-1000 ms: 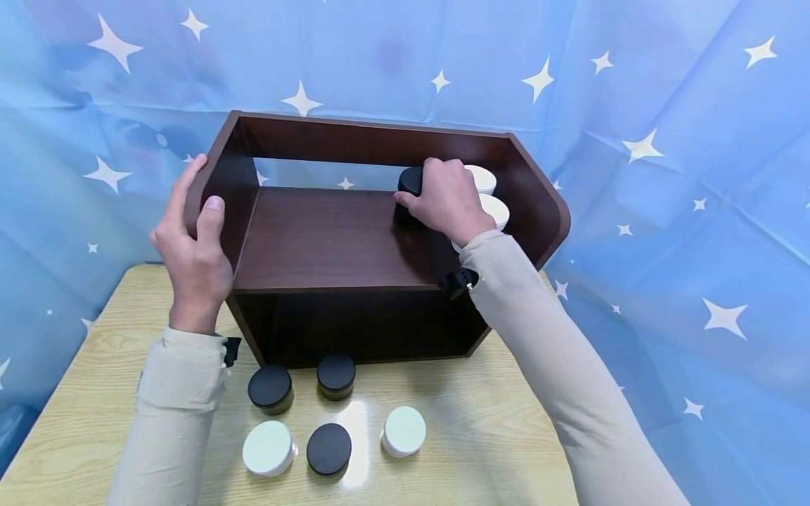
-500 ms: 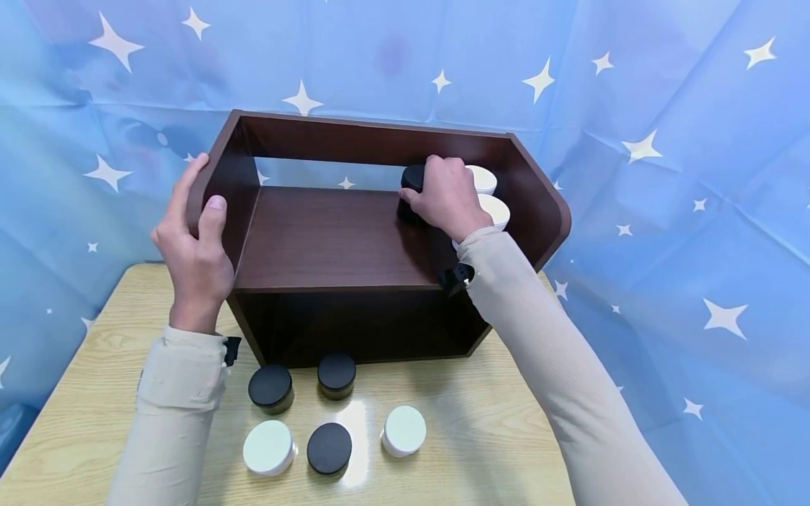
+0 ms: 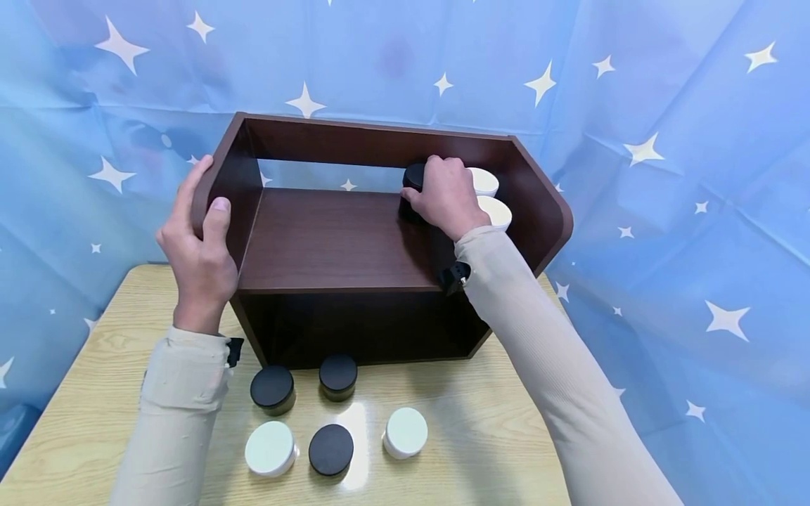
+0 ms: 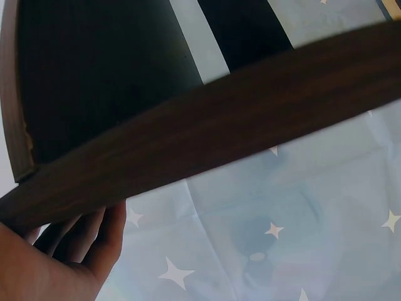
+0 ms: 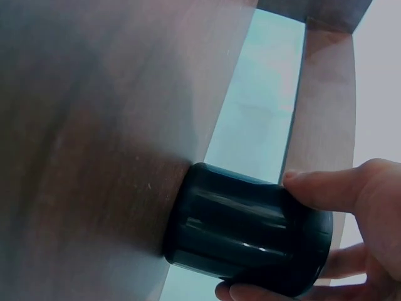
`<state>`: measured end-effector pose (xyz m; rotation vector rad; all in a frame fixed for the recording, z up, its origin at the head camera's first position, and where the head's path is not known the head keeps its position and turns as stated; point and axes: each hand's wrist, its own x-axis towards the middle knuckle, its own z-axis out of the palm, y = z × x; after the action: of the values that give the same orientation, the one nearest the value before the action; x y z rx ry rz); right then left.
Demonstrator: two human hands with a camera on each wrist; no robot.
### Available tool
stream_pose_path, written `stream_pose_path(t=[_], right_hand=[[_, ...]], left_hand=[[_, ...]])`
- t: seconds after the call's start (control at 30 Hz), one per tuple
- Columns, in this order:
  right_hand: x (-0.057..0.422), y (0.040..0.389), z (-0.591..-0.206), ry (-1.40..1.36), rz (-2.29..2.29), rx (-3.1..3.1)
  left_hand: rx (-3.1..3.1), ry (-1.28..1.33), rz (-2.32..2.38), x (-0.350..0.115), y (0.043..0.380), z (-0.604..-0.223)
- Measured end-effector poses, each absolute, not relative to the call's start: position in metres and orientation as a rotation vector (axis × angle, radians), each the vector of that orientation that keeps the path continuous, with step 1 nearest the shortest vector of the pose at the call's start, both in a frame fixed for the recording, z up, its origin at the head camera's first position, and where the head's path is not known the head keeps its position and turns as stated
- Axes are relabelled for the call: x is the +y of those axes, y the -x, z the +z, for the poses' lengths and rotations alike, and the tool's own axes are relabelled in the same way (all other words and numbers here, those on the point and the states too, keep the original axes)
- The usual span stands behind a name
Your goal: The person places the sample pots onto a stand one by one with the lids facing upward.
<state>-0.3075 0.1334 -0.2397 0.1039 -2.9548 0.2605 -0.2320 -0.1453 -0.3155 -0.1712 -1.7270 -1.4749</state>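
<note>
My left hand (image 3: 197,256) grips the left side panel of a dark brown wooden shelf (image 3: 335,239), thumb on the front face; in the left wrist view its fingers (image 4: 109,241) reach behind the panel. On the upper level, toward the right, my right hand (image 3: 448,200) holds a black lidded jar (image 3: 414,179) between thumb and fingers. The right wrist view shows this jar (image 5: 238,226) with its base at the shelf surface. Two white jars (image 3: 484,181) stand one behind the other to the right, partly hidden by that hand.
In front of the shelf, several jars stand on the pale wooden table (image 3: 481,422): black ones (image 3: 272,386) and white ones (image 3: 406,431). The lower compartment (image 3: 367,327) is dark inside. A blue star-patterned curtain (image 3: 392,63) hangs behind.
My right hand and the black jar have shifted slightly right, toward the white jars. The left hand keeps its grip on the side panel.
</note>
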Motion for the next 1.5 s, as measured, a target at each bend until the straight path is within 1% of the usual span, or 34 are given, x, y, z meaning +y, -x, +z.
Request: stream_pose_path(t=[0.6,0.93,1.3,1.5], right_hand=[[0.133,0.309,-0.239,-0.081,0.250,-2.989],[0.133,0.303,-0.233,-0.072,0.258,-2.938],[0.135,0.281,-0.208,-0.103,0.037,-2.891],[0.142,0.263,-0.205,-0.232,0.080,-2.835]], left_hand=[[-1.735,0.204,-1.452,-0.147,0.232,-0.318],[-1.738,0.177,-1.481,-0.147,0.232,-0.319],[-1.722,0.176,-1.487,-0.148,0.234,-0.317],[-1.720,0.176,-1.478,-0.147,0.233,-0.317]])
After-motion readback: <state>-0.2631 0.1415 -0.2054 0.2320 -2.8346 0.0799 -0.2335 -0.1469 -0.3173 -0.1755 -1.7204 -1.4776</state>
